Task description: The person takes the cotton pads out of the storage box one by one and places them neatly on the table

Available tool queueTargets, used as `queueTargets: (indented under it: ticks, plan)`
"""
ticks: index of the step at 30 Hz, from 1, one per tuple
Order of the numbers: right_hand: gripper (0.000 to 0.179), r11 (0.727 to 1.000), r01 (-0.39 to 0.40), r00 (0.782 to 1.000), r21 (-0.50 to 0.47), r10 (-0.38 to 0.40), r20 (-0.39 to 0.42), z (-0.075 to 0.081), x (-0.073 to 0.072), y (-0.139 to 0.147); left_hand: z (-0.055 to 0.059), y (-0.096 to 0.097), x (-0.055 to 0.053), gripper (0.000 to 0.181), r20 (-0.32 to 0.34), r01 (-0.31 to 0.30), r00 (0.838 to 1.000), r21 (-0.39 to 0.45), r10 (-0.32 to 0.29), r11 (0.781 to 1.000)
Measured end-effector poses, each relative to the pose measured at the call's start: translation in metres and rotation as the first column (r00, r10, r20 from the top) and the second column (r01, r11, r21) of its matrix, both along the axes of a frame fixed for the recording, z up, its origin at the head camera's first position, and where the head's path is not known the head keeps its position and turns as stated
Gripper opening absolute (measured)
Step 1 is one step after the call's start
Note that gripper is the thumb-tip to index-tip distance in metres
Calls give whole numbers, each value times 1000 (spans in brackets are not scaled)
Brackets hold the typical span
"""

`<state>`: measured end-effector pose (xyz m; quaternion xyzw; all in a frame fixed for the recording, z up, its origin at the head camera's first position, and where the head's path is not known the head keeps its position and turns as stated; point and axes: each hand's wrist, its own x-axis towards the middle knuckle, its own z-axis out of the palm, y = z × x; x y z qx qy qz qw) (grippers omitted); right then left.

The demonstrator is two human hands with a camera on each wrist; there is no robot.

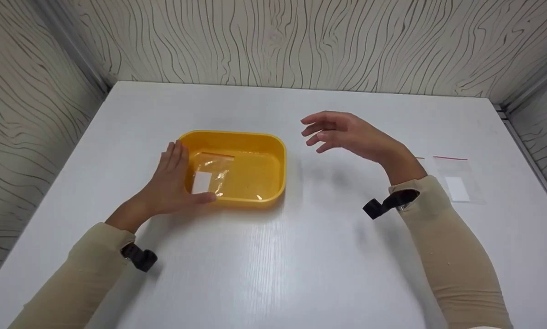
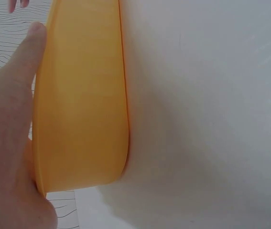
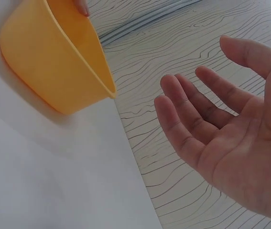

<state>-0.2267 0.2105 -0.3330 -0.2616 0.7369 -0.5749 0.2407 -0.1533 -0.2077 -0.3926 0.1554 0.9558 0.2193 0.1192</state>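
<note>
My left hand [image 1: 168, 183] rests against the left end of a yellow plastic tub [image 1: 237, 202], its fingers straight along the outer side and its thumb on the front rim. Inside the tub, on the left, lies a clear zip bag [image 1: 218, 170] with a red strip and a white patch. The left wrist view shows the left thumb along the rim of the tub [image 2: 80, 105]. To the right of the tub, my right hand [image 1: 346, 132] hovers above the table, fingers loosely bent. In the right wrist view the right hand [image 3: 221, 129] has nothing in its palm.
On the right of the white table [image 1: 264, 265] lies another clear zip bag [image 1: 458, 183] with a red strip and white patch. A strip of a further bag [image 1: 420, 158] peeks out beside the right forearm. Patterned wall panels [image 1: 273, 41] stand behind the table.
</note>
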Motion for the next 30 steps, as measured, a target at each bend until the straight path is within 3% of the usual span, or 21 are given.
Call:
queueTargets:
  ticks: [18,30]
  plan:
    - [42,1000,-17,998,19,16,57,14,-6,-35,0,0,1,138,3,-6,1000,1,6,1000]
    - [41,998,-22,998,66,19,53,17,-8,-52,0,1,1,137,2,-5,1000,-1,5,1000]
